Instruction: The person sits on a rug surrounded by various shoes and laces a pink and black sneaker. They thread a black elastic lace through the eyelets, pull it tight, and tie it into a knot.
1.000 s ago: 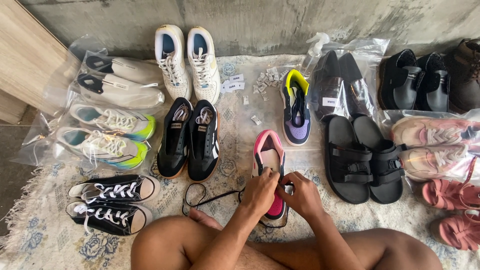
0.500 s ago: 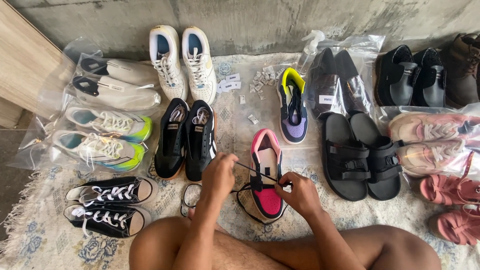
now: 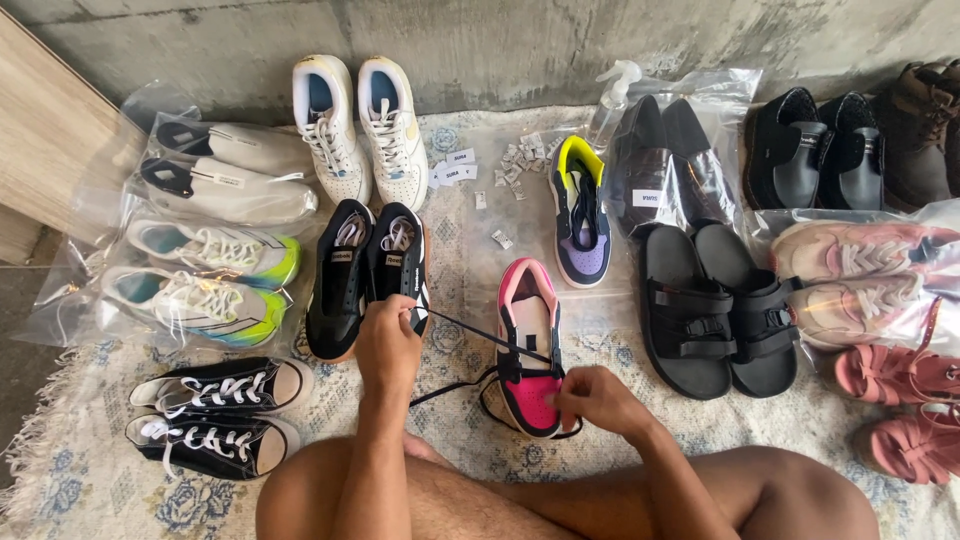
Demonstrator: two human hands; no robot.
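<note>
My left hand [image 3: 388, 345] pinches a black lace [image 3: 470, 330], pulled taut toward ten o'clock. My right hand [image 3: 597, 398] pinches the lace at the sneaker [image 3: 529, 345], pink with black trim, toe toward me on the rug [image 3: 470, 215]. Black sneakers [image 3: 365, 275] lie beyond my left hand.

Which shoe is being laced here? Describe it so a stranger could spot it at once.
On the patterned rug below the concrete wall, look at the centre, just ahead of the person's crossed legs. The pink and black sneaker lies there singly, between the black sneaker pair and the black sandals. Only it has a black lace pulled out sideways.
</note>
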